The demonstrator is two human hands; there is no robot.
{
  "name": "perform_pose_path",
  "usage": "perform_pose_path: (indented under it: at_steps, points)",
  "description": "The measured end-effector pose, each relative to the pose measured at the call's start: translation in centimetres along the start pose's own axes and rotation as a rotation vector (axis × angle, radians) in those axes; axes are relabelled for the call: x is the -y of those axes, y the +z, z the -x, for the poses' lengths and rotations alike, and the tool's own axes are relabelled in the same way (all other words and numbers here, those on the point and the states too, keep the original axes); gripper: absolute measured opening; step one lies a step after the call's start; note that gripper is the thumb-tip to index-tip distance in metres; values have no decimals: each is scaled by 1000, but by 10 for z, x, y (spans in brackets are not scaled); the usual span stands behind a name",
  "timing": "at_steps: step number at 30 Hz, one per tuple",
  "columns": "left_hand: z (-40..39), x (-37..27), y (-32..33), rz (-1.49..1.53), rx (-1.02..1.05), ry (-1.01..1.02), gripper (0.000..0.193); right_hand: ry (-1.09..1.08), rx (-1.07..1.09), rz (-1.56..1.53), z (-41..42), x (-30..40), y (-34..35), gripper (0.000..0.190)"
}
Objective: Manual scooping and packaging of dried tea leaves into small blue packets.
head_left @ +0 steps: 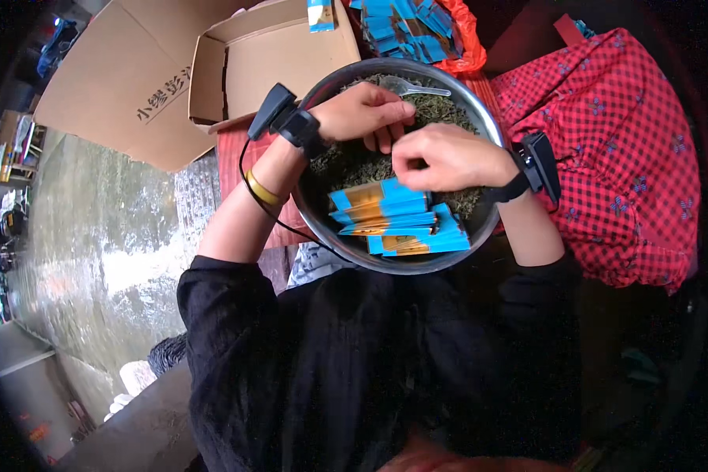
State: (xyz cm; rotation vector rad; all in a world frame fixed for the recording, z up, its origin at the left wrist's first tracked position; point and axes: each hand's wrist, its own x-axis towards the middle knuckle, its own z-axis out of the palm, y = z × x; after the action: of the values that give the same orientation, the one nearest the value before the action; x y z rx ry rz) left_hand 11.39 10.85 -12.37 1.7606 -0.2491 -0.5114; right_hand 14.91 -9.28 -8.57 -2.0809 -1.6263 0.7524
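A round steel basin (493,118) holds dark green dried leaves (433,109) that look like loose tea. My left hand (366,115) is over its middle with the thumb and fingers bent towards each other. Close beside it, my right hand (448,156) has its fingers curled in, just above a pile of blue and gold packets (383,209). Whether either hand pinches something small is hidden by the fingers. The packets lie in overlapping stacks at the basin's near side. On the leaves at the far side rests a clear plastic spoon (419,89).
Beyond the basin, a red plastic bag (469,41) holds many more blue packets (407,29). An open cardboard box (283,65) with one packet (320,16) stands at the far left, by a large carton flap (118,76). Red checked cloth (619,159) is at the right.
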Motion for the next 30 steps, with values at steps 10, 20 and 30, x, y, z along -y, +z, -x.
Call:
perform_pose_path:
  at_steps: [10, 20, 30]
  points:
    - [-2, 32, 11, 524, 77, 9, 26, -62, -453, -151, -53, -41, -33, 18]
    - [5, 23, 21, 311, -409, 200, 22, -36, -608, -952, -53, -75, -19, 29]
    - [2, 21, 24, -332, -729, 409, 22, -131, -450, -960, -52, -70, -18, 33]
